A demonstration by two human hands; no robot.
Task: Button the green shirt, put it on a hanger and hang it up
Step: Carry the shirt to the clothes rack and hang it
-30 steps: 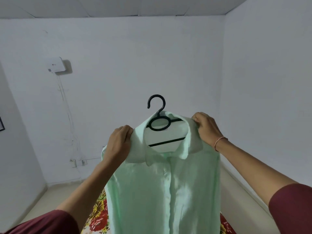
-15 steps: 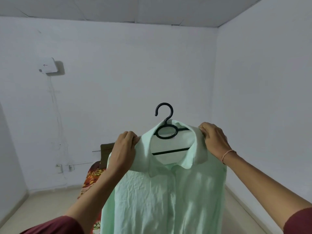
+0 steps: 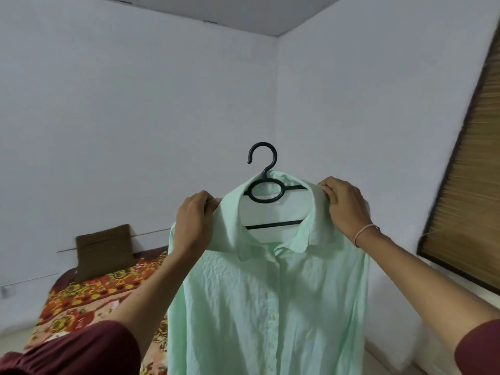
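The pale green shirt [image 3: 270,299] hangs in the air in front of me, its front closed down the placket and its collar open at the top. A black plastic hanger [image 3: 266,194] sits inside the collar, with its hook sticking up above the neck. My left hand [image 3: 193,223] grips the shirt's left shoulder over the hanger's end. At the other shoulder my right hand [image 3: 343,205] pinches the fabric beside the collar. The hanger's arms are hidden under the cloth.
A bed with an orange and red floral cover [image 3: 92,301] and a brown pillow [image 3: 104,247] lies at the lower left against the white wall. A bamboo blind [image 3: 470,185] in a dark frame covers the right wall.
The view has swung to the right: the wall box has left the picture, the bed and pillow show more fully, and the bamboo blind has appeared. Both hands keep their grip on the shoulders.
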